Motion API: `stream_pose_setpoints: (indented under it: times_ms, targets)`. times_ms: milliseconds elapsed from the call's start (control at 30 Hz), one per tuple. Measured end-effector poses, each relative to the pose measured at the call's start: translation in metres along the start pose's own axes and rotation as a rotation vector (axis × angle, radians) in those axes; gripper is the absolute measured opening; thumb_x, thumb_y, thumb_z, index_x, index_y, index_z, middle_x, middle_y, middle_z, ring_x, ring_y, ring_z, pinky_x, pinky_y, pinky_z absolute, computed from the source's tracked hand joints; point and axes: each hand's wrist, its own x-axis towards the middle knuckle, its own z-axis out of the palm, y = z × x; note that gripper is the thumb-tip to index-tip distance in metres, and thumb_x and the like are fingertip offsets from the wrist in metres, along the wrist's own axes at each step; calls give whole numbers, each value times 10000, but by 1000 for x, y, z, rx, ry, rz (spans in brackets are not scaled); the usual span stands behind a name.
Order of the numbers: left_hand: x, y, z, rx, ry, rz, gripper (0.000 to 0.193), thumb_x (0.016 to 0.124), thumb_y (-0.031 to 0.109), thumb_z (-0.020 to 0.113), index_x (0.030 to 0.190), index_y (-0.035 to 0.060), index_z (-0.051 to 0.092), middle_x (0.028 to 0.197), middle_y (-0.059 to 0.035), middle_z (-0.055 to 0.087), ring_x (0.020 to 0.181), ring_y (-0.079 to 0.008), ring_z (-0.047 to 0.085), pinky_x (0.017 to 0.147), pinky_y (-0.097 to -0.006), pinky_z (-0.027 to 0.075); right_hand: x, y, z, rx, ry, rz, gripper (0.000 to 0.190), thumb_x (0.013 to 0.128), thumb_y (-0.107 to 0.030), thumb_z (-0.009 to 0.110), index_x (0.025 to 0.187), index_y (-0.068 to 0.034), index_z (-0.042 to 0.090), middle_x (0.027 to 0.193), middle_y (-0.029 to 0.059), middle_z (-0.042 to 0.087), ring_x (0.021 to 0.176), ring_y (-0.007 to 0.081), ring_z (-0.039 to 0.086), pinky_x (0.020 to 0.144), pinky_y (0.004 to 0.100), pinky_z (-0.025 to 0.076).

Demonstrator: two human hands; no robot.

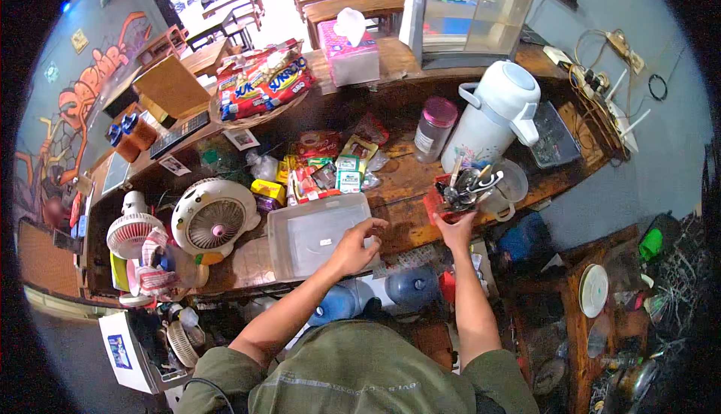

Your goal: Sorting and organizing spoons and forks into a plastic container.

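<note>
My right hand (455,230) grips the near side of a red container (434,202) that holds spoons and other utensils (466,186), on the wooden counter. My left hand (356,248) hovers over the right part of a translucent plastic bin (304,239), its fingers apart and holding nothing. Whether its fingertips touch the bin's rim I cannot tell. A clear plastic pitcher (511,180) stands just right of the utensils. Behind them is a white pump thermos (490,115), and left of it a clear jar with a pink lid (436,126).
Small packets and boxes (343,171) lie behind the bin. Two fans, one round (217,225) and one smaller (133,228), stand to the left. The raised ledge bears snack bags (262,81) and a tissue box (352,56). Blue water jugs (411,287) are below the counter edge.
</note>
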Motion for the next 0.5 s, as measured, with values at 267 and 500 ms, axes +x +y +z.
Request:
stream_pose_setpoints:
  times_ms: [267,500]
  targets:
    - [-40,1,-33,57,123,84,364,827,-3,607,1184,64,632,1124,-143,673,1064,-303,661,880,-387,529,-27,30,12,13,257,-147,1084,767,-288,881,1540,16,185,1501,221,372,1384,340,382,1138,434,329]
    - [-88,-21,-68,136,382,85,257,852,12,618,1100,65,661,1118,-128,684,1070,-326,649,937,-403,506,-114,20,44,122,88,-69,568,883,-189,763,1374,-67,504,1365,95,554,1186,219,542,987,381,429]
